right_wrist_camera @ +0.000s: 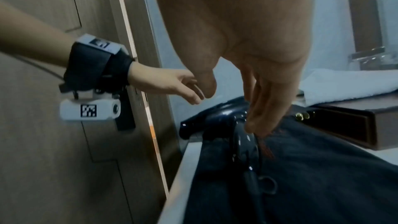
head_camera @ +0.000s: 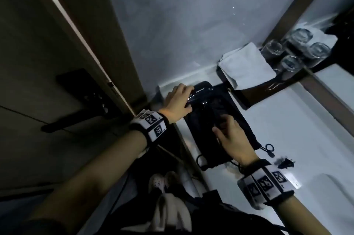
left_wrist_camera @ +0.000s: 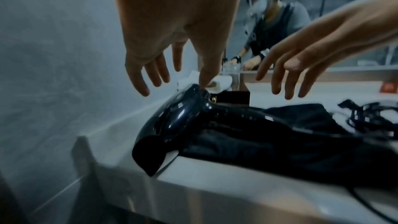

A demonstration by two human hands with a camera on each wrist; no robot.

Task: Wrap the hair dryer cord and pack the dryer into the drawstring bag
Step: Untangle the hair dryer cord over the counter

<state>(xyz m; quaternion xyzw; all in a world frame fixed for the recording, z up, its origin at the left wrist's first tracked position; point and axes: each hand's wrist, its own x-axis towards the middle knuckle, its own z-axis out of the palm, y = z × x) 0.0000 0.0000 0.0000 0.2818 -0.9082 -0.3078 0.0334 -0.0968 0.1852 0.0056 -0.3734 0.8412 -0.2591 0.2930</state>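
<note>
Nearest the person, the right hand (head_camera: 232,137) hovers with loose, spread fingers (left_wrist_camera: 277,81) over the handle, holding nothing. The glossy black hair dryer (left_wrist_camera: 172,122) lies on the soft, matte drawstring bag (head_camera: 241,129), spread flat on the smooth white worktop (head_camera: 287,119); its cord plug (head_camera: 286,164) lies loose beside. The left hand (head_camera: 179,102) reaches for the barrel, fingers wide. Probably best to grip the slick barrel firmly before winding. Beyond lie a folded white towel (head_camera: 247,66) and clear glasses (head_camera: 291,62).

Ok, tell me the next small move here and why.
Probably close the left hand around the hair dryer body: its fingers hang spread above it, only the thumb touching. The dryer lies on top of the black bag, not inside, and the plug lies loose on the counter.
</note>
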